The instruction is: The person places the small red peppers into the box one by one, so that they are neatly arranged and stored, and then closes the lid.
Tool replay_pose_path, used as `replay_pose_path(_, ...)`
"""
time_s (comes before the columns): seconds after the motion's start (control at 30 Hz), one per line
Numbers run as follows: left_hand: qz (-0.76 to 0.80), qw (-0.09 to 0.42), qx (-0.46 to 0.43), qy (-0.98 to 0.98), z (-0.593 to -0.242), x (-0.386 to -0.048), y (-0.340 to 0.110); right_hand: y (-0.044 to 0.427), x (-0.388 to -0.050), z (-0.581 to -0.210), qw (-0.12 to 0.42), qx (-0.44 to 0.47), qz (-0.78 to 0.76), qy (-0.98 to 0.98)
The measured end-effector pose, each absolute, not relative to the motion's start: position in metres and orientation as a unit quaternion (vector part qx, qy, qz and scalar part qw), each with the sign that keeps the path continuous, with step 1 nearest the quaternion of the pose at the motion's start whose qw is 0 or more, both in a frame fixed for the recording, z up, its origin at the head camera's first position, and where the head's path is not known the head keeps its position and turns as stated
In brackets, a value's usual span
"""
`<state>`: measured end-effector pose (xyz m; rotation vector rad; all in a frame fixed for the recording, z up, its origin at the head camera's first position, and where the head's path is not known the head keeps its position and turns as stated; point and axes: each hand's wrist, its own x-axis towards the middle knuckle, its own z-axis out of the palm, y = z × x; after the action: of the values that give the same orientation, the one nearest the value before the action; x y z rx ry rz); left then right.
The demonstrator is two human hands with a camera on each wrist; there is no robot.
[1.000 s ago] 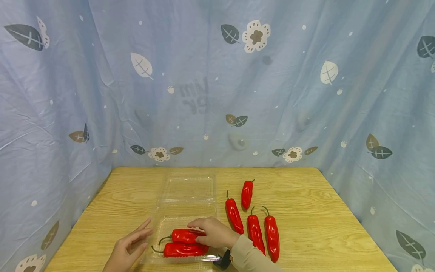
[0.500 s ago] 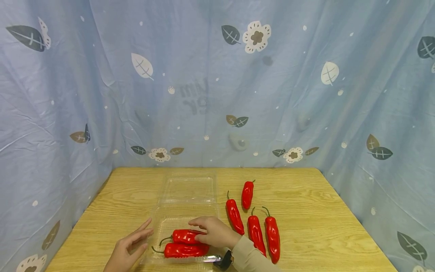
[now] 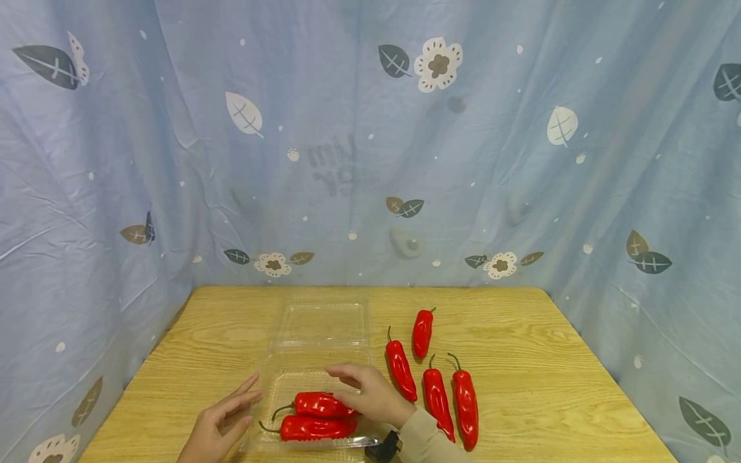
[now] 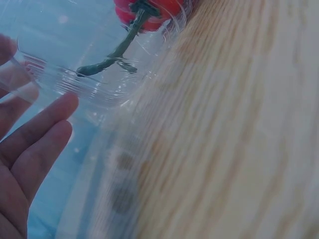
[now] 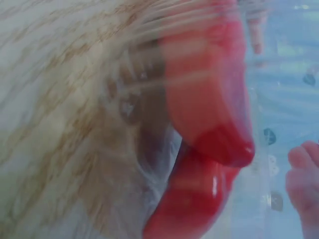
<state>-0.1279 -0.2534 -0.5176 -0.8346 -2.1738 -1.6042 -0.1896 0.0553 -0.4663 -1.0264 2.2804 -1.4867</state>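
Note:
Two red chili peppers lie side by side in a clear plastic clamshell box [image 3: 269, 386], stems to the left. One, the upper pepper [image 3: 321, 404], lies farther back; the other, the lower pepper [image 3: 318, 428], lies along the front wall. My right hand [image 3: 373, 395] is over the right end of the upper pepper, thumb and index finger spread apart, not pinching it. In the right wrist view that hand [image 5: 305, 179] appears at the right edge, apart from the peppers. At the box's left side my left hand [image 3: 220, 421] has its fingers extended, fingertips by the plastic wall.
Four is not counted here; several loose red peppers [image 3: 466, 409] lie on the wooden table [image 3: 532, 360] right of the box. The box's lid [image 3: 324, 321] lies folded back behind it. A blue patterned curtain [image 3: 370, 128] encloses the table's back and sides.
My right hand has lifted slightly and shifted a little right, and its thumb and index finger have spread away from the upper pepper. My left hand has stayed in place.

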Motion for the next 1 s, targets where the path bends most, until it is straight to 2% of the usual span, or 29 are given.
replay_pose_path(0.27, -0.560, 0.149, -0.284, -0.764, -0.519, -0.128, -0.253, 0.069, -0.188, -0.459, 0.097, -0.323, -0.539, 0.772)
replay_pose_path(0.5, -0.561, 0.149, -0.289, -0.761, -0.518, -0.128, -0.254, 0.088, -0.186, -0.453, 0.037, -0.324, -0.539, 0.777)
replay_pose_path(1.0, -0.542, 0.150, -0.284, -0.776, -0.517, -0.127, -0.255, 0.140, -0.179, -0.445, -0.013, -0.249, -0.559, 0.791)
